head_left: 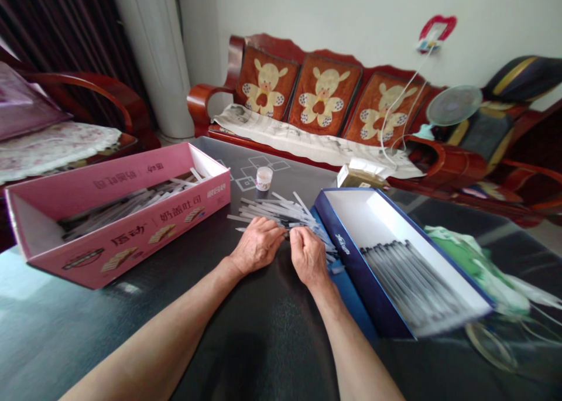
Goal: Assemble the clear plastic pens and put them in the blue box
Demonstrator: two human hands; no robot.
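My left hand (257, 246) and my right hand (309, 257) lie close together on the black table top (259, 336), their fingertips meeting at the near edge of a loose pile of thin pale plastic sticks (281, 209). My left fingers seem pinched on one thin stick that runs out to the left beneath them. My right fingers press into the pile, and what they grip is hidden. A pink cardboard box (118, 246) at my left holds more pale sticks, while a blue-and-white box (373, 260) at my right holds rows of dark-tipped sticks.
A small white jar (264, 178) stands beyond the pile, with a tissue box (362, 175) further right. Crumpled green-and-white plastic (474, 266) lies on the table's right side. A carved wooden sofa (325, 96) with cushions stands behind the table, and a small fan (454, 105) stands at its right end.
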